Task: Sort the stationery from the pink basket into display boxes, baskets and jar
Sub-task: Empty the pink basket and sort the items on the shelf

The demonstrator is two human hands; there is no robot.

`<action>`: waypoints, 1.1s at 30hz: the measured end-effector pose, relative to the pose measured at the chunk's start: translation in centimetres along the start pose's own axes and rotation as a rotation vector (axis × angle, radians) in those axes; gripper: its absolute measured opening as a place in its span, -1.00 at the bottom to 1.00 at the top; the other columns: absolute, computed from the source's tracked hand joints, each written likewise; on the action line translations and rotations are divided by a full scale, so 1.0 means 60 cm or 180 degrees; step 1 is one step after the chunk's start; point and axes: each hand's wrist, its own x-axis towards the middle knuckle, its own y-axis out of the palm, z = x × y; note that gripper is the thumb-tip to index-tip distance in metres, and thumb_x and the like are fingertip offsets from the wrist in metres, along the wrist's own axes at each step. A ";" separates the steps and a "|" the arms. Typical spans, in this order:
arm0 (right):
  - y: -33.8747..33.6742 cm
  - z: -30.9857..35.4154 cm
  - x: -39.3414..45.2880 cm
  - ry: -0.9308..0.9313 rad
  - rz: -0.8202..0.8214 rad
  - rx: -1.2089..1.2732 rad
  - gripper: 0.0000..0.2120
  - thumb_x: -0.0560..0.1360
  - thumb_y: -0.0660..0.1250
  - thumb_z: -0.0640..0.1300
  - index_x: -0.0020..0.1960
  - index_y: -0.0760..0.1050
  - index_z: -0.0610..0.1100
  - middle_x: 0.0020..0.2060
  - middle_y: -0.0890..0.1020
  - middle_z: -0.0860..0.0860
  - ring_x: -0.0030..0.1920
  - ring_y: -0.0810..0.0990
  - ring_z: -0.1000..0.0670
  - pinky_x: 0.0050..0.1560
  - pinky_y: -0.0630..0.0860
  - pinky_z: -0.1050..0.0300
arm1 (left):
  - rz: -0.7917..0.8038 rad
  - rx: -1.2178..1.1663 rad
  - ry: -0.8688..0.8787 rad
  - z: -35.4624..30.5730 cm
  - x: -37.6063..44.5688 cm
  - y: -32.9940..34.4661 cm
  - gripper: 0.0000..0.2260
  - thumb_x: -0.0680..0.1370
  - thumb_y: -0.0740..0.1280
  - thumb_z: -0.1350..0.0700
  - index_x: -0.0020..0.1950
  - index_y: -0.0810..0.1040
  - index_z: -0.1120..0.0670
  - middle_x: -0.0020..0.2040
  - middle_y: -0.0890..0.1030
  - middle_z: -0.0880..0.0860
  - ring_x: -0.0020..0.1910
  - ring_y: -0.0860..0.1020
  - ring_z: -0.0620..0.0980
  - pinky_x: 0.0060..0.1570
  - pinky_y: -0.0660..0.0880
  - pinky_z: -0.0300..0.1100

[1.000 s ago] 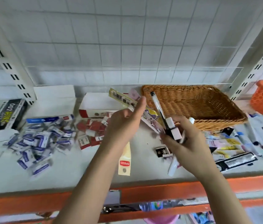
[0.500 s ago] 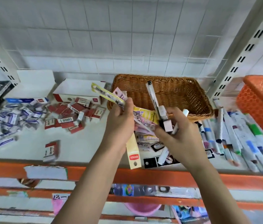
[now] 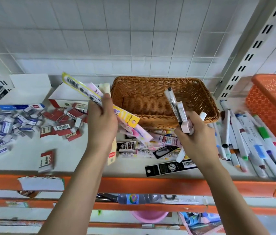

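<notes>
A fan of flat carded packets is gripped in the left hand; pens and a pink eraser are in the right hand, above the empty wicker basket.

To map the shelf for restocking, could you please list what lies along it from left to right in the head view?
Blue erasers → red erasers → left hand → wicker basket → right hand → markers → orange basket.

L hand grips a fan of flat stationery packs over the shelf. R hand holds pens w/ a pink piece, just in front of the wicker basket. Erasers left, markers right, orange basket far right.
</notes>
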 end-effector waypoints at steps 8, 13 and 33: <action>-0.022 -0.004 0.005 -0.0026 -0.0272 0.0257 -0.84 0.44 0.37 -0.25 -0.07 0.42 -0.08 -0.44 0.52 0.29 -0.46 0.45 0.20 -0.46 0.28 0.43 | 0.2335 0.1257 0.1126 -0.028 -0.014 0.011 -0.75 0.60 0.19 0.11 0.26 0.24 0.06 -0.14 0.46 -0.02 -0.43 0.48 -0.15 -0.51 0.42 -0.38; -0.056 -0.033 -0.003 0.0247 -0.0597 0.0263 -0.82 0.39 0.31 -0.14 -0.01 0.44 -0.03 -0.42 0.51 0.02 -0.47 0.43 0.05 -0.48 0.27 0.31 | 0.2452 0.2643 0.2274 0.031 -0.044 0.044 -0.70 0.58 0.23 0.16 0.27 0.24 0.09 -0.13 0.46 0.02 -0.32 0.47 0.05 -0.40 0.35 -0.09; -0.068 -0.039 -0.038 0.0621 -0.0189 -0.0052 -0.77 0.51 0.33 -0.02 0.14 0.46 -0.04 -0.43 0.54 -0.13 -0.51 0.48 -0.07 -0.47 0.37 0.08 | 0.2899 0.2331 0.2909 0.078 -0.059 0.037 -0.69 0.58 0.11 -0.03 0.18 0.56 0.01 0.09 0.58 -0.04 0.05 0.54 -0.03 0.04 0.42 -0.09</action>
